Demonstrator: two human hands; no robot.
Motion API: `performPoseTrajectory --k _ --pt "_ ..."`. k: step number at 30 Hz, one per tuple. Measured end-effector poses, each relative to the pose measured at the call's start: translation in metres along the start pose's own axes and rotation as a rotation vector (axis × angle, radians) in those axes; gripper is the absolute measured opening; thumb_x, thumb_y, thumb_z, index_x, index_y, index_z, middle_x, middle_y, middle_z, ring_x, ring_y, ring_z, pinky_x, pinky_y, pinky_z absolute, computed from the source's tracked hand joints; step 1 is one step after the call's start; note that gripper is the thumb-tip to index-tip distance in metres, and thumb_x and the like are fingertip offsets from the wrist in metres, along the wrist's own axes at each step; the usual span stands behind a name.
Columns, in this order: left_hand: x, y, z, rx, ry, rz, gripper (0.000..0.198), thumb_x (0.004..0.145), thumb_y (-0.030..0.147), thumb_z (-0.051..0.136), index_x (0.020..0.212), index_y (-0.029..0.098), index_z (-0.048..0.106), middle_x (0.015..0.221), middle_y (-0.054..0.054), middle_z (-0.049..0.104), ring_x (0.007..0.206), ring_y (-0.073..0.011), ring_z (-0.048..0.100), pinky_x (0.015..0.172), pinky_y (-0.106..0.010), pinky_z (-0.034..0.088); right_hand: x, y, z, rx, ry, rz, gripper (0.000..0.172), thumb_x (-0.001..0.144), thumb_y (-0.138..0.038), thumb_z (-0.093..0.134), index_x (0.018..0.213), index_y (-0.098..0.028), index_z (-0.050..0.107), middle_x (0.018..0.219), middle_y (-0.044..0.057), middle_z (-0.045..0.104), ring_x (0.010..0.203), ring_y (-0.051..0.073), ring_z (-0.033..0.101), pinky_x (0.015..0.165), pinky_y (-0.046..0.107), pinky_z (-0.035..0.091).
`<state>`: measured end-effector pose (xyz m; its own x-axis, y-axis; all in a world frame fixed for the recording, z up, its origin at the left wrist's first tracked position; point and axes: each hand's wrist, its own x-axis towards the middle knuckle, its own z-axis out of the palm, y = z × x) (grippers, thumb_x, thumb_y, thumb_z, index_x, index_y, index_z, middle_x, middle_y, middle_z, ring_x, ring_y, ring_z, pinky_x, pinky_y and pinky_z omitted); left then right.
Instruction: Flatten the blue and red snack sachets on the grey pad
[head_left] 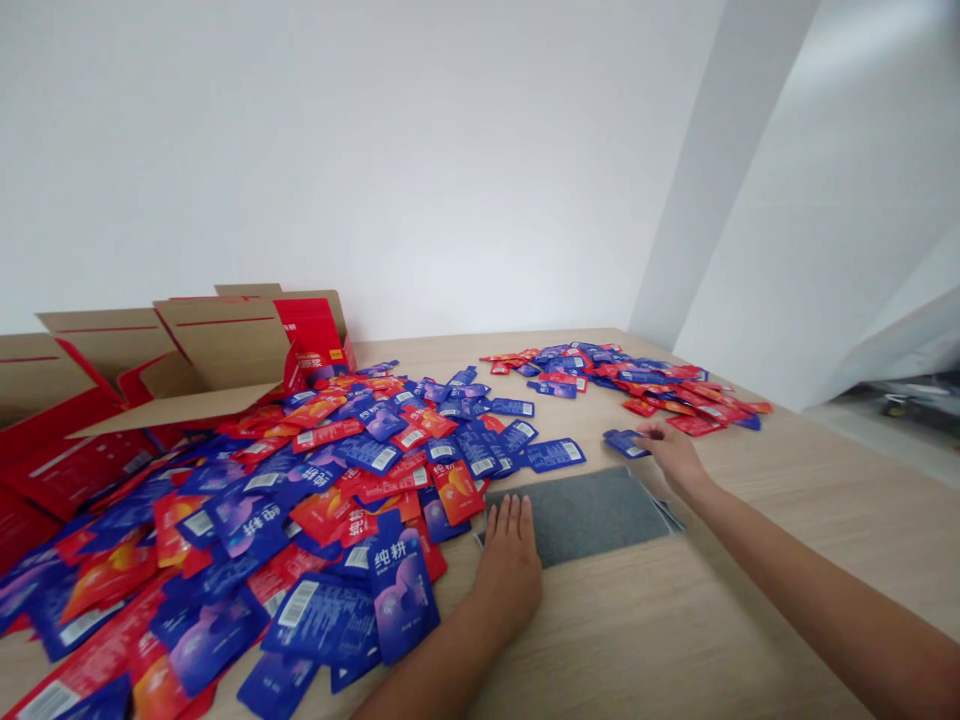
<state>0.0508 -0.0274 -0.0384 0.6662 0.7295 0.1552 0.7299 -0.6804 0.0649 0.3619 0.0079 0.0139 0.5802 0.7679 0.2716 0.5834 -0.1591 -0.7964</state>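
My left hand (511, 550) lies flat, fingers stretched out, on the left end of a dark grey rectangular sheet or pouch (592, 515) on the table. Above the sheet's right end, my right hand (670, 452) pinches a small blue sachet (625, 443) by its right end. Thin layers show along the grey piece's right edge, below that hand. Left of my left hand spreads a big heap of blue and red sachets (367, 452). One blue sachet (555, 455) lies just beyond the grey sheet.
A second pile of red and blue sachets (660, 385) lies at the back right of the wooden table (750, 600). Open red cardboard boxes (225, 330) stand at the back left, flaps up. A white wall (487, 170) rises behind.
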Motion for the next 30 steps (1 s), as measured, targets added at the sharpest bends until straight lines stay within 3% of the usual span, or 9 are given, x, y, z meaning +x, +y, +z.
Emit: performPoseTrajectory --k 4,6,8,10,12,14,16,24,30 --pt "0.000 0.000 0.002 0.011 0.018 -0.003 0.065 0.074 0.009 0.036 0.138 -0.001 0.025 0.143 -0.019 0.030 0.133 -0.0274 0.021 0.108 -0.042 0.021 -0.057 -0.019 0.015 0.160 -0.044 -0.069 0.021 0.069 -0.040 0.053 0.076 -0.020 0.054 0.070 0.001 0.059 0.065 0.017 0.056 0.059 0.027 0.046" --pt "0.000 -0.001 0.002 0.008 0.026 -0.003 0.065 0.074 0.009 0.036 0.138 0.000 0.026 0.143 -0.019 0.030 0.133 -0.0273 0.021 0.108 -0.042 0.021 -0.091 -0.026 0.025 0.210 -0.165 -0.146 0.017 0.074 -0.038 0.051 0.075 -0.021 0.054 0.068 0.001 0.059 0.064 0.018 0.056 0.059 0.029 0.047" --pt "0.000 0.000 0.001 -0.001 0.026 0.000 0.065 0.074 0.009 0.036 0.138 0.000 0.026 0.143 -0.019 0.030 0.133 -0.0273 0.021 0.108 -0.043 0.021 -0.120 -0.033 0.034 0.072 -0.281 -0.303 0.013 0.074 -0.033 0.050 0.074 -0.022 0.057 0.072 0.003 0.061 0.071 0.021 0.058 0.067 0.035 0.048" --pt "-0.001 0.000 -0.001 -0.012 0.026 -0.003 0.065 0.074 0.009 0.035 0.138 0.000 0.026 0.143 -0.019 0.030 0.134 -0.0271 0.021 0.108 -0.043 0.021 -0.142 -0.041 0.040 -0.121 -0.311 -0.497 0.017 0.077 -0.027 0.050 0.086 -0.021 0.062 0.092 0.009 0.064 0.091 0.025 0.058 0.081 0.043 0.046" --pt "-0.001 0.000 -0.002 -0.020 0.030 -0.002 0.065 0.074 0.009 0.035 0.138 0.001 0.026 0.143 -0.018 0.030 0.134 -0.0263 0.021 0.108 -0.044 0.020 -0.154 -0.048 0.047 -0.275 -0.304 -0.670 0.031 0.081 -0.024 0.047 0.110 -0.021 0.059 0.121 0.012 0.056 0.116 0.028 0.047 0.094 0.048 0.038" --pt "-0.002 0.000 -0.003 -0.020 0.035 0.002 0.065 0.074 0.010 0.035 0.138 0.002 0.027 0.143 -0.017 0.030 0.134 -0.0257 0.021 0.108 -0.043 0.020 -0.158 -0.049 0.054 -0.370 -0.331 -0.781 0.043 0.086 -0.023 0.042 0.128 -0.021 0.048 0.138 0.012 0.044 0.129 0.027 0.034 0.101 0.048 0.034" --pt "-0.002 0.000 -0.003 -0.013 0.036 0.000 0.064 0.074 0.010 0.035 0.138 0.003 0.027 0.143 -0.017 0.031 0.134 -0.0252 0.021 0.108 -0.043 0.020 -0.155 -0.043 0.062 -0.428 -0.382 -0.823 0.047 0.088 -0.025 0.039 0.134 -0.017 0.042 0.141 0.014 0.039 0.132 0.026 0.031 0.102 0.046 0.034" --pt "-0.002 0.000 0.005 0.006 0.054 -0.002 0.065 0.074 0.007 0.035 0.138 0.001 0.026 0.143 -0.018 0.030 0.134 -0.0264 0.020 0.108 -0.042 0.021 -0.125 0.002 0.054 -0.553 -0.352 -0.745 0.049 0.091 -0.032 0.035 0.134 -0.008 0.042 0.143 0.018 0.034 0.133 0.026 0.029 0.104 0.046 0.034" --pt "-0.001 -0.001 0.005 0.006 0.048 -0.010 0.064 0.075 0.007 0.035 0.138 0.004 0.027 0.143 -0.016 0.032 0.133 -0.0253 0.022 0.108 -0.042 0.022 -0.143 -0.016 0.071 -0.505 -0.365 -0.807 0.051 0.090 -0.031 0.040 0.136 -0.010 0.039 0.144 0.017 0.032 0.134 0.025 0.024 0.105 0.045 0.033"
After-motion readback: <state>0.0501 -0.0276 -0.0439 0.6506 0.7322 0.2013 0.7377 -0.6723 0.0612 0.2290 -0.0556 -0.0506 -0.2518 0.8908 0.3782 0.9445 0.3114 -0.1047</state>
